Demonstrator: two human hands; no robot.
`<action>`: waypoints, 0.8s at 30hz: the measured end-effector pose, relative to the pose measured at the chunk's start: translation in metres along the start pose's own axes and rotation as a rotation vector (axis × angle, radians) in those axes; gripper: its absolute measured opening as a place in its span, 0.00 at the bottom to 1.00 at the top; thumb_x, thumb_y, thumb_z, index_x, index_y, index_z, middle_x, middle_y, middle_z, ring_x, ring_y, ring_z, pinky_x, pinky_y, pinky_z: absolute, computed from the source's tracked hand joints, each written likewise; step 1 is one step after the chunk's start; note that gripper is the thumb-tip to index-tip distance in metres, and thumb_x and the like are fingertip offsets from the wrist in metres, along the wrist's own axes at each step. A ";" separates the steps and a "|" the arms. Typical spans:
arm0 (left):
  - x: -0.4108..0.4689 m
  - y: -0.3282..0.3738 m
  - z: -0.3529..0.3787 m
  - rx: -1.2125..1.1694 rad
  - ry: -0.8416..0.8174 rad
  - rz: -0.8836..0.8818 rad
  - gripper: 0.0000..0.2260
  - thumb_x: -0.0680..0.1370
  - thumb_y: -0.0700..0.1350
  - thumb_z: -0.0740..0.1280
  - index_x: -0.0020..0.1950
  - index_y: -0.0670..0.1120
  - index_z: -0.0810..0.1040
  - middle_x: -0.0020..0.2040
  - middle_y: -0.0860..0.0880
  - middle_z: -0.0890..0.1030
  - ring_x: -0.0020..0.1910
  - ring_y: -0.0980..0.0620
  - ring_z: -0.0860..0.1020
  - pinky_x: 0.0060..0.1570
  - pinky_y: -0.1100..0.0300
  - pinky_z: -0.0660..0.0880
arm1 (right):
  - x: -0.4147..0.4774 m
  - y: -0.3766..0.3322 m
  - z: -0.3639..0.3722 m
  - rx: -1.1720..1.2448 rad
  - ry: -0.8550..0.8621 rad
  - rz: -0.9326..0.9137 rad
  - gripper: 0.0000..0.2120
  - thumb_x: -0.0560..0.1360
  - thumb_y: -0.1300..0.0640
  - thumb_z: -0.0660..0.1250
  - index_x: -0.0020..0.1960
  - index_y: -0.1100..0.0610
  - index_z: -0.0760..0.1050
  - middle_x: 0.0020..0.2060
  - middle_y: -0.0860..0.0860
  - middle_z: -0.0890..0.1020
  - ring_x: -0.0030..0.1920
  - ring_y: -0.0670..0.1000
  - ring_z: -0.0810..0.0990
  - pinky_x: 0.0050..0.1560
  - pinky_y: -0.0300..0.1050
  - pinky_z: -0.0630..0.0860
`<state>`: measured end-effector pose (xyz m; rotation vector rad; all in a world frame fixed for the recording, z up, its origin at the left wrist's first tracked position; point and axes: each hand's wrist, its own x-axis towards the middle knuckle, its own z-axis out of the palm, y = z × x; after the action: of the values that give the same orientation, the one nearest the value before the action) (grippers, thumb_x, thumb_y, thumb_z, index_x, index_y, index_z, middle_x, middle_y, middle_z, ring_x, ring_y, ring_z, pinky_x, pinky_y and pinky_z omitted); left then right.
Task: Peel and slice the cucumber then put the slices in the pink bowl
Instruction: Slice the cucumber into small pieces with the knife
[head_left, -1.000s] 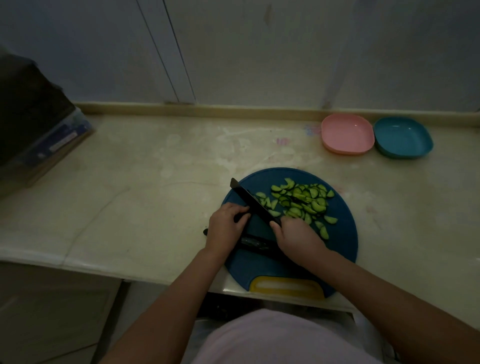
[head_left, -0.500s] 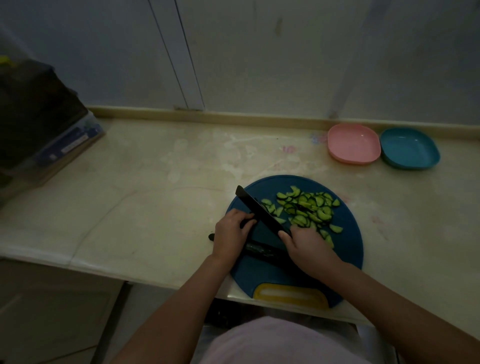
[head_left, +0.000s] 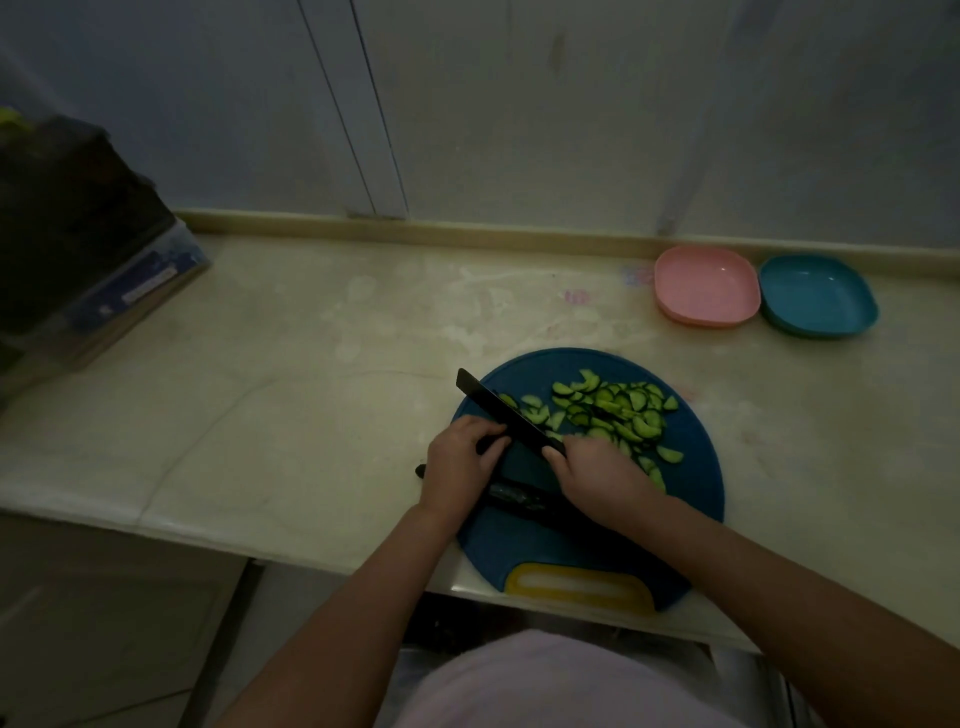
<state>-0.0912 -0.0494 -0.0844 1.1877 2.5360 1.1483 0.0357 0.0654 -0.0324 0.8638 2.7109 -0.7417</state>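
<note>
Several green cucumber slices (head_left: 613, 413) lie piled on the far half of a round blue cutting board (head_left: 691, 467) with a yellow grip. My right hand (head_left: 597, 475) grips the handle of a black knife (head_left: 506, 415), whose blade points away to the left over the board. My left hand (head_left: 460, 462) is curled at the board's left edge and pinches a small dark cucumber end (head_left: 491, 443) right against the blade. The pink bowl (head_left: 706, 286) stands empty at the back right of the counter.
A teal bowl (head_left: 818, 296) touches the pink bowl's right side. A dark elongated tool (head_left: 519, 499) lies across the board under my hands. A dark box-like stack (head_left: 78, 244) occupies the counter's far left. The counter's front edge (head_left: 208, 530) runs just below the board.
The view has drifted slightly. Both hands and the knife stay in nearly the same pose at the board's left side, blade beside my left fingers.
</note>
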 end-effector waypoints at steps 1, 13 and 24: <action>0.000 -0.001 -0.001 -0.003 -0.009 0.013 0.07 0.69 0.39 0.74 0.46 0.42 0.84 0.42 0.47 0.82 0.40 0.52 0.80 0.43 0.70 0.70 | -0.001 0.002 -0.001 0.007 -0.003 0.007 0.18 0.81 0.48 0.52 0.47 0.61 0.73 0.38 0.57 0.75 0.38 0.55 0.73 0.35 0.43 0.64; -0.001 0.005 0.002 -0.015 0.034 -0.052 0.06 0.69 0.38 0.74 0.45 0.41 0.84 0.40 0.46 0.82 0.40 0.50 0.79 0.42 0.70 0.68 | -0.013 0.016 -0.011 0.062 -0.016 0.000 0.17 0.81 0.46 0.51 0.42 0.56 0.68 0.31 0.48 0.67 0.37 0.53 0.70 0.36 0.45 0.65; 0.000 0.004 0.002 0.013 0.026 -0.037 0.05 0.69 0.39 0.74 0.44 0.42 0.84 0.39 0.46 0.82 0.38 0.50 0.80 0.40 0.67 0.69 | -0.012 0.008 -0.014 0.035 -0.044 0.002 0.17 0.81 0.47 0.51 0.42 0.57 0.69 0.34 0.50 0.70 0.37 0.52 0.70 0.36 0.44 0.62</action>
<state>-0.0877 -0.0468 -0.0834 1.1314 2.5774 1.1479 0.0495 0.0717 -0.0199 0.8477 2.6655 -0.8010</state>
